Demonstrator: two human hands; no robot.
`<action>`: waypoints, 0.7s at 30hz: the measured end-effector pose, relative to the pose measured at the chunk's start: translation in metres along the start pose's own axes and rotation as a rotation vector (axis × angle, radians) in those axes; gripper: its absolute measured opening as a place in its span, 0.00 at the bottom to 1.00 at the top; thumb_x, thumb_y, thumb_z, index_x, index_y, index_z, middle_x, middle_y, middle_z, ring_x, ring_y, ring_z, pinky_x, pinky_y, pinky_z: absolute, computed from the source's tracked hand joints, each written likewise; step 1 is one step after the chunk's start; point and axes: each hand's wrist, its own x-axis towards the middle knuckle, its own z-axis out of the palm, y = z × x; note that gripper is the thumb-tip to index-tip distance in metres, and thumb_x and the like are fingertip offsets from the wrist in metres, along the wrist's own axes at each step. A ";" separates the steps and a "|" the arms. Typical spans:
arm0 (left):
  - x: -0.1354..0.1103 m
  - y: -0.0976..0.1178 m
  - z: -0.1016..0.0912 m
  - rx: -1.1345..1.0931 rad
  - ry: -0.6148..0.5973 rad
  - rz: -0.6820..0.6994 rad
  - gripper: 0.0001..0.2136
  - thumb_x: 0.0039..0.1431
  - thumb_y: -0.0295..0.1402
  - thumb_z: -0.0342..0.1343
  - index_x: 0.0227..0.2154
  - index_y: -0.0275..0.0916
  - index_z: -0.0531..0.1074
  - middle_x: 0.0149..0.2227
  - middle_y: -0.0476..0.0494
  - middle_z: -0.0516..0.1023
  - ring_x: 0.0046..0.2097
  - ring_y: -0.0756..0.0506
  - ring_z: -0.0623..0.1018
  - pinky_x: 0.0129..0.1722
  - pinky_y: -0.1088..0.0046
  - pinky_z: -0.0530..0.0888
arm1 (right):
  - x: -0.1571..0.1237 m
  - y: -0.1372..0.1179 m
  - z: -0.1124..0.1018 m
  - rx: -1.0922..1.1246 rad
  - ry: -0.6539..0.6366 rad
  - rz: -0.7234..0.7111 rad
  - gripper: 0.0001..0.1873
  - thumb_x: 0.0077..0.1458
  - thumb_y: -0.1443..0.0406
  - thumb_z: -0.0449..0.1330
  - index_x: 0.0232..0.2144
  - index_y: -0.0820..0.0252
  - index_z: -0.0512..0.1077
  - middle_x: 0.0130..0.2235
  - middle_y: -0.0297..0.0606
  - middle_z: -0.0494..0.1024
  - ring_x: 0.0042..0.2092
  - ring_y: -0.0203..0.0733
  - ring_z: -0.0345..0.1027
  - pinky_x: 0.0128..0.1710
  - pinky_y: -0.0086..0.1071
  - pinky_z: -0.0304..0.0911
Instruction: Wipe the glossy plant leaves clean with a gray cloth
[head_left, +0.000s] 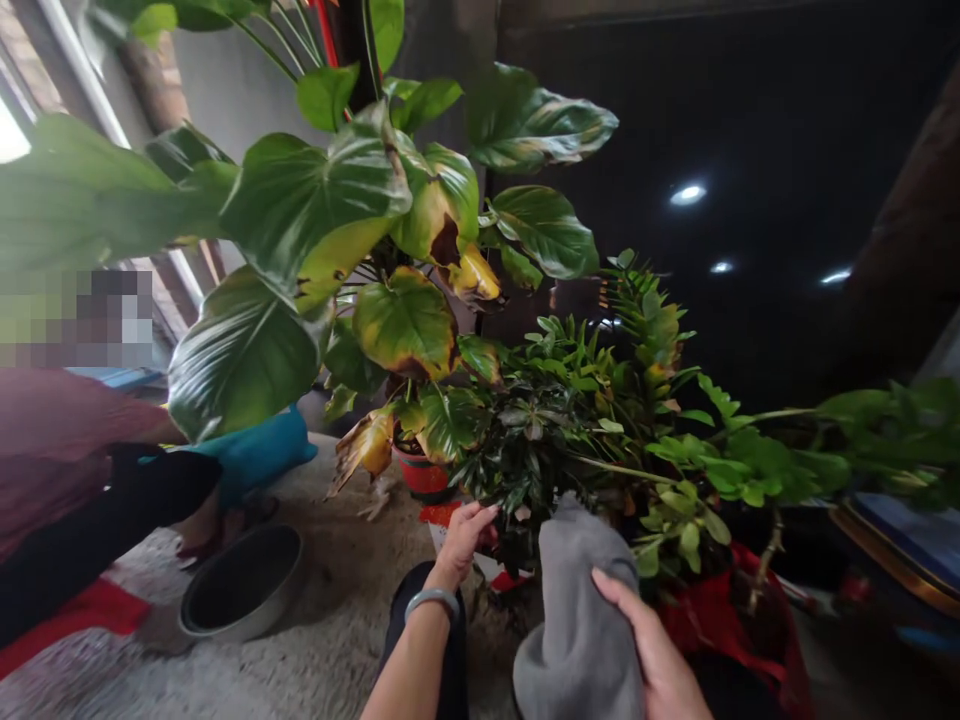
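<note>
From where I stand, the person's right hand [652,640] grips a limp, soft grey fabric cloth [581,600], thumb pressed on its near face, the upper end reaching up to the foliage. The left hand [461,545], with a pale, smooth round bangle [433,603] at its wrist, has its fingers bent at the lower edge of a dense bush of narrow dark green leaves [517,450]; whether it pinches a leaf I can't tell. A narrow gap separates the left hand from the cloth.

Room is tight ahead: the bush fills the space in front of both hands, and behind it rises a dark, glossy wall panel [750,130] with bright lights mirrored in it. Above and to the left spreads a tall plant with broad green leaves [315,200], some yellowed and brown at the edges, above a red round pot [422,477]. On the right, a crumpled red plastic wrapping [705,615] around another plant's base sits close beside the right hand.

The freer side is the left, where rough grey floor [330,640] runs between the person's knee and a round grey metal basin [244,585]. Past its far edge, another person in a dusty-pink top [67,440] takes up the space.
</note>
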 end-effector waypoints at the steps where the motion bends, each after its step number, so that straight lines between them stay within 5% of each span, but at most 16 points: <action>1: 0.000 0.001 -0.001 -0.021 0.009 0.000 0.21 0.30 0.48 0.68 0.14 0.37 0.67 0.13 0.51 0.69 0.17 0.52 0.67 0.22 0.75 0.62 | -0.003 0.003 -0.006 -0.012 0.000 0.018 0.13 0.30 0.60 0.72 0.21 0.59 0.77 0.22 0.41 0.82 0.34 0.58 0.78 0.36 0.44 0.73; 4: -0.002 0.003 -0.002 -0.062 0.022 -0.005 0.20 0.30 0.46 0.68 0.14 0.38 0.66 0.12 0.52 0.68 0.18 0.51 0.67 0.22 0.74 0.63 | -0.017 -0.010 -0.006 0.037 0.054 -0.068 0.17 0.27 0.59 0.72 0.24 0.59 0.78 0.22 0.41 0.82 0.35 0.58 0.78 0.37 0.45 0.73; 9: -0.005 0.008 0.002 -0.063 0.040 -0.034 0.22 0.26 0.48 0.69 0.13 0.38 0.66 0.12 0.51 0.68 0.17 0.52 0.66 0.21 0.74 0.63 | -0.021 -0.056 0.039 0.173 0.061 -0.462 0.15 0.28 0.61 0.69 0.26 0.53 0.77 0.26 0.36 0.83 0.36 0.56 0.78 0.39 0.44 0.73; 12: -0.006 0.008 0.003 -0.055 0.057 -0.022 0.23 0.25 0.50 0.68 0.12 0.38 0.65 0.12 0.52 0.66 0.17 0.52 0.65 0.21 0.75 0.62 | -0.008 -0.047 0.051 0.087 -0.001 -0.286 0.11 0.29 0.60 0.68 0.22 0.55 0.76 0.25 0.40 0.83 0.37 0.58 0.78 0.38 0.45 0.74; 16: -0.003 0.006 0.000 -0.064 0.058 -0.004 0.22 0.27 0.49 0.69 0.12 0.38 0.64 0.12 0.53 0.65 0.18 0.52 0.65 0.21 0.75 0.62 | -0.002 -0.005 0.024 -0.055 0.007 -0.048 0.13 0.31 0.58 0.71 0.21 0.58 0.76 0.24 0.43 0.82 0.39 0.59 0.78 0.38 0.44 0.74; 21: -0.001 0.005 -0.004 -0.062 0.036 -0.017 0.22 0.27 0.49 0.69 0.13 0.38 0.64 0.13 0.53 0.65 0.19 0.52 0.65 0.23 0.73 0.63 | -0.026 -0.015 0.005 0.026 0.063 -0.123 0.20 0.28 0.60 0.73 0.29 0.59 0.78 0.25 0.39 0.83 0.37 0.58 0.78 0.38 0.44 0.74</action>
